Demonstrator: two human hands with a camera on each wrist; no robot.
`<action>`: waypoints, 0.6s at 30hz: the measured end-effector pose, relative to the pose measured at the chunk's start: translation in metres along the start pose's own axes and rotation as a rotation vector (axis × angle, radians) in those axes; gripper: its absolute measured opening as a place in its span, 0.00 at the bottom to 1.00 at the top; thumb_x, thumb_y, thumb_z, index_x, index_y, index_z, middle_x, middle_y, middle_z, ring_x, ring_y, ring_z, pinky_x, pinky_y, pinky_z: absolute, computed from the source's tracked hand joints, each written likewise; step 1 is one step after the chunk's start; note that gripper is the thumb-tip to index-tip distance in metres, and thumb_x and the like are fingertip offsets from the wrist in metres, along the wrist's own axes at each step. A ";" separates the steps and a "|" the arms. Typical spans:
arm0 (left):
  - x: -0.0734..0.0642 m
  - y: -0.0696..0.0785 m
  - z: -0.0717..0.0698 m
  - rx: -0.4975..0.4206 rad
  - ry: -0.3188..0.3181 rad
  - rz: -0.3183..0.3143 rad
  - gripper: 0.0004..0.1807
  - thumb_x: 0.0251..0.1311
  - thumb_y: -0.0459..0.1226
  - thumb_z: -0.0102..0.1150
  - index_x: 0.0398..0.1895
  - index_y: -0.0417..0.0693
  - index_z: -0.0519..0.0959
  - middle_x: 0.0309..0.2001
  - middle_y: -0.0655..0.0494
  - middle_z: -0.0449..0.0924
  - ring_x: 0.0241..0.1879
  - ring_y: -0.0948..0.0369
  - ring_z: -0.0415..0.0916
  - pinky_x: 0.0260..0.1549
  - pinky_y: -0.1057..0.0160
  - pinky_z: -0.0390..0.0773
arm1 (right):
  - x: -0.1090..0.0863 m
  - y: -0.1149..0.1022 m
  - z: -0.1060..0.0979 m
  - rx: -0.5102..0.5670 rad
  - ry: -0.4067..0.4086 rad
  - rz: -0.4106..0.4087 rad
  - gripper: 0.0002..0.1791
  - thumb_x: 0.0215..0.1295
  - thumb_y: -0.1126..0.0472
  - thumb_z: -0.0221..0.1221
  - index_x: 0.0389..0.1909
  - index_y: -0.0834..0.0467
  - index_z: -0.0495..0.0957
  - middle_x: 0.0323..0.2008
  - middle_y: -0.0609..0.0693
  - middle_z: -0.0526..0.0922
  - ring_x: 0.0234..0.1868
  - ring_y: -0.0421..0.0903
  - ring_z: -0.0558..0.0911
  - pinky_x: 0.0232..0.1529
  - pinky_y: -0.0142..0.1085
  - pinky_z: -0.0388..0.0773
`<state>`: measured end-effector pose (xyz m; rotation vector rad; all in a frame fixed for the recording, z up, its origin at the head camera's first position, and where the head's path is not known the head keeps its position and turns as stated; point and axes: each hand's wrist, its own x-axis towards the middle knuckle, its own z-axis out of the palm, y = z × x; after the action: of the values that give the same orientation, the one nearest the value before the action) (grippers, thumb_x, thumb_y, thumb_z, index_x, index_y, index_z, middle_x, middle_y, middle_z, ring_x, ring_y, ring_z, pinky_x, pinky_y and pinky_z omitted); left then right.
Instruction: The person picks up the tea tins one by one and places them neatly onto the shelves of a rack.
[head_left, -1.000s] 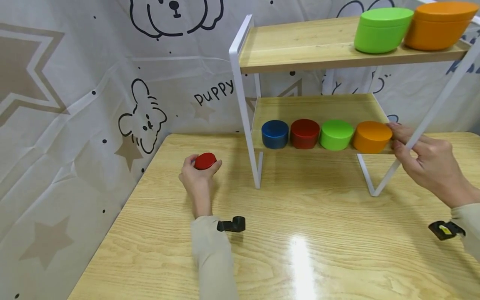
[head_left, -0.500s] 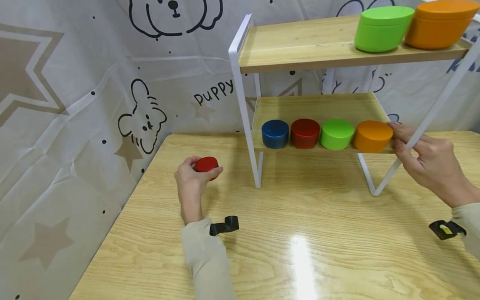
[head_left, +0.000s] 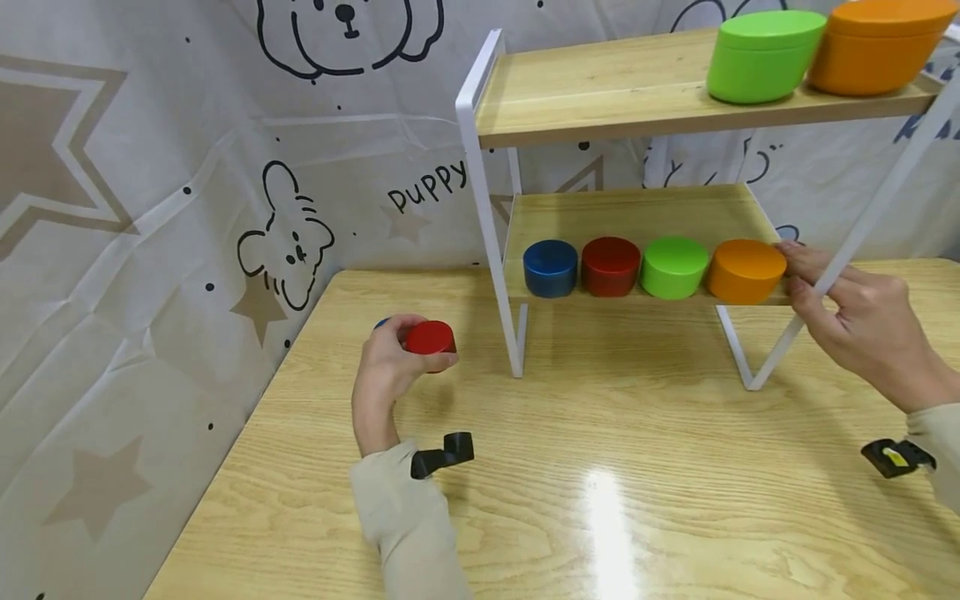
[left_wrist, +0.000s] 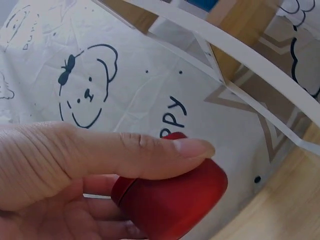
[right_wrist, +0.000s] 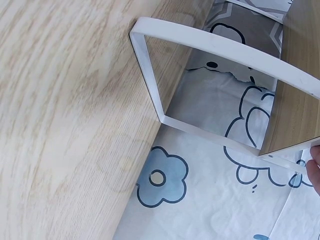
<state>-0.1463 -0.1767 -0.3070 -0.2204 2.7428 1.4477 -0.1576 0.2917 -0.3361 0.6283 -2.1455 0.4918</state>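
My left hand (head_left: 382, 371) holds a small round red lidded container (head_left: 431, 340) above the table, left of the rack. In the left wrist view the thumb (left_wrist: 165, 155) lies across the red container (left_wrist: 175, 205), fingers on its other side. A sliver of a blue thing (head_left: 381, 322) shows behind that hand. My right hand (head_left: 858, 308) grips the right end of the rack's lower shelf (head_left: 637, 212), beside an orange container (head_left: 746, 271); some of its fingers are hidden. Left of that stand green (head_left: 673, 267), red (head_left: 611, 267) and blue (head_left: 551, 268) containers.
The white-framed two-tier rack (head_left: 487, 200) stands on the wooden table (head_left: 525, 483). Its top shelf (head_left: 600, 83) bears a green container (head_left: 765, 58) and an orange container (head_left: 877, 50) at the right. A patterned cloth (head_left: 187, 250) hangs behind and to the left.
My left hand has turned and brought the red container slightly right and toward me. The blue thing has come into view behind it. My right hand has stayed at the rack.
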 end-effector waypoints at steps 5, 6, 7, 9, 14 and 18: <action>-0.005 0.008 -0.002 -0.059 -0.058 0.024 0.35 0.45 0.33 0.73 0.60 0.46 0.71 0.57 0.48 0.74 0.56 0.51 0.72 0.55 0.54 0.75 | 0.000 0.000 0.001 -0.009 -0.003 -0.005 0.22 0.73 0.53 0.49 0.59 0.62 0.76 0.54 0.62 0.79 0.58 0.21 0.62 0.56 0.09 0.54; -0.006 0.009 -0.002 -0.064 -0.068 0.031 0.34 0.45 0.33 0.73 0.60 0.46 0.71 0.57 0.49 0.75 0.56 0.51 0.72 0.55 0.54 0.75 | 0.000 0.000 0.001 -0.009 -0.006 -0.003 0.22 0.73 0.53 0.50 0.59 0.61 0.76 0.55 0.61 0.79 0.57 0.21 0.62 0.55 0.09 0.53; -0.007 0.011 -0.003 -0.066 -0.076 0.039 0.34 0.45 0.33 0.73 0.59 0.46 0.72 0.57 0.49 0.75 0.55 0.51 0.72 0.55 0.54 0.74 | 0.000 0.000 0.000 -0.008 -0.009 -0.001 0.22 0.73 0.53 0.50 0.59 0.61 0.76 0.55 0.61 0.79 0.57 0.22 0.62 0.55 0.09 0.53; -0.009 0.013 -0.005 -0.058 -0.087 0.061 0.33 0.45 0.32 0.73 0.59 0.45 0.72 0.56 0.48 0.76 0.55 0.51 0.73 0.55 0.54 0.75 | 0.001 -0.001 0.000 -0.007 -0.015 0.003 0.22 0.73 0.53 0.50 0.60 0.60 0.75 0.55 0.61 0.79 0.57 0.23 0.63 0.55 0.08 0.53; -0.017 0.019 -0.012 -0.027 -0.095 0.114 0.34 0.46 0.34 0.73 0.60 0.45 0.72 0.56 0.48 0.76 0.54 0.51 0.74 0.54 0.55 0.77 | 0.000 -0.001 0.001 -0.013 -0.014 0.002 0.22 0.73 0.52 0.49 0.59 0.61 0.76 0.55 0.61 0.79 0.57 0.23 0.63 0.55 0.08 0.53; -0.023 0.026 -0.017 -0.048 -0.080 0.143 0.34 0.47 0.35 0.72 0.61 0.45 0.71 0.57 0.48 0.75 0.53 0.51 0.75 0.53 0.55 0.77 | 0.000 0.000 0.000 -0.012 -0.004 -0.003 0.22 0.73 0.52 0.49 0.58 0.61 0.76 0.55 0.61 0.79 0.58 0.21 0.62 0.55 0.09 0.54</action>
<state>-0.1262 -0.1736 -0.2734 0.0323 2.7112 1.5207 -0.1579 0.2917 -0.3364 0.6261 -2.1500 0.4764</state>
